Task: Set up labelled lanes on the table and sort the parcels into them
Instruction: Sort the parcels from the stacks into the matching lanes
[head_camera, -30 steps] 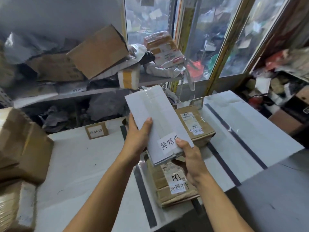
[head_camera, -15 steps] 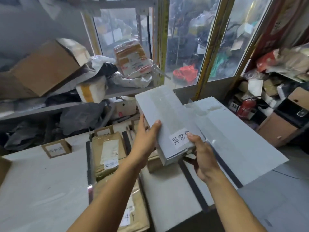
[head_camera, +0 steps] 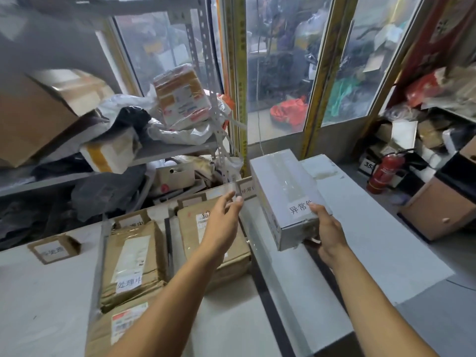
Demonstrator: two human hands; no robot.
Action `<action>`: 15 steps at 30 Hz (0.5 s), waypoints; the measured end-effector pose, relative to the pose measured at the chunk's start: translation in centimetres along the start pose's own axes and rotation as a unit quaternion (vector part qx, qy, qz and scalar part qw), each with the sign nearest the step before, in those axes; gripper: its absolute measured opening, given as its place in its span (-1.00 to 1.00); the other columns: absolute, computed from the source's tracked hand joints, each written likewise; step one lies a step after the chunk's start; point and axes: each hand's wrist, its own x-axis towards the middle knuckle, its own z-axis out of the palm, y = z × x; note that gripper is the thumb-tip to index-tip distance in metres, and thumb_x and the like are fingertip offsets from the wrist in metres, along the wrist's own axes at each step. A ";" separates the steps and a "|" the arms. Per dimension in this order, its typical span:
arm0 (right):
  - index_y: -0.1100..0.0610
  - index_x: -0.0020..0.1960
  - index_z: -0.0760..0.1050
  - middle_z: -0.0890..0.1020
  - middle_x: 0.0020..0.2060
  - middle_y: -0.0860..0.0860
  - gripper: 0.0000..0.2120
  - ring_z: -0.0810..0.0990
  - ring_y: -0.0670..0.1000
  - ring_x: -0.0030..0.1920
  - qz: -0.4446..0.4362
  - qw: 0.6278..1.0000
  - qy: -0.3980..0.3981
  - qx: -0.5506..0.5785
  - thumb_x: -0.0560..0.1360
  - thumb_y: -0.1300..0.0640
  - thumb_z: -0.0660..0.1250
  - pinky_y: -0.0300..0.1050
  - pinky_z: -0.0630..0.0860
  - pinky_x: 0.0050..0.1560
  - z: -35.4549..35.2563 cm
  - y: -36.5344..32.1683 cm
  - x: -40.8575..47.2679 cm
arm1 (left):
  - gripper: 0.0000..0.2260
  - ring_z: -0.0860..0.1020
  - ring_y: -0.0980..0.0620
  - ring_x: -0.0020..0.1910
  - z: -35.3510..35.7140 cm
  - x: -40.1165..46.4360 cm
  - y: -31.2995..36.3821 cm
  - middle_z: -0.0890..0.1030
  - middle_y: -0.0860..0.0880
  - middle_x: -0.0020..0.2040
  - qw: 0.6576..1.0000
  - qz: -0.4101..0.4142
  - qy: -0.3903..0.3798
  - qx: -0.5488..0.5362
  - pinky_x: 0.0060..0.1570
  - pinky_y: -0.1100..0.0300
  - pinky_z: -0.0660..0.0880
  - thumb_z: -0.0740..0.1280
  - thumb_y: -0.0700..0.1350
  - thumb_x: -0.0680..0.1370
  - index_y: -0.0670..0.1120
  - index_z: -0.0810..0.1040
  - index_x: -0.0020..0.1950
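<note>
Table (head_camera: pixel 386 248): 3 brown parcels (head_camera: pixel 134 261); right hand (head_camera: pixel 328 231) grips 1 white box (head_camera: pixel 286 197); left hand (head_camera: pixel 221 222) spread.

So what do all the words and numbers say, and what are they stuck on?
"异常件": paper label on the white box that the right hand holds.
"异常" and a cut-off character: lane sign by the left hand.
"处理中": label on the brown parcel.
"35": tag beside the fire extinguisher.
Too blurred: the left lane sign, printed shipping labels.
</note>
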 end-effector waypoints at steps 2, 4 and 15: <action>0.05 -0.05 0.68 0.73 -0.18 0.05 -0.71 0.64 0.09 -0.21 0.012 1.000 0.006 -0.003 0.34 -0.11 0.46 -0.06 0.58 -0.29 -0.3 0.9 1.9 | -0.66 0.45 0.06 0.34 0.4 0.8 -0.7 0.47 0.02 0.41 1.000 -0.002 0.001 0.004 0.21 0.08 0.42 0.20 0.06 0.66 0.11 0.39 0.44; 0.09 -0.03 0.67 0.71 -0.12 0.08 -0.75 0.63 0.12 -0.18 0.022 1.000 0.004 -0.011 0.43 -0.07 0.44 -0.01 0.57 -0.22 -0.5 2.0 3.5 | -0.63 0.45 0.07 0.33 0.8 1.4 -1.4 0.46 0.06 0.41 1.000 -0.014 0.001 0.004 0.13 0.12 0.42 0.18 0.07 0.66 0.09 0.37 0.47; 0.00 -0.07 0.64 0.70 -0.34 -0.19 -0.81 0.62 -0.02 -0.12 0.063 0.996 -0.034 -0.056 0.43 -0.10 0.44 0.02 0.60 -0.14 -0.9 7.1 8.2 | -0.76 0.51 0.21 0.21 1.5 3.3 -3.7 0.54 0.19 0.24 0.999 -0.042 -0.010 0.020 0.06 0.18 0.46 0.19 0.19 0.61 0.37 0.42 0.27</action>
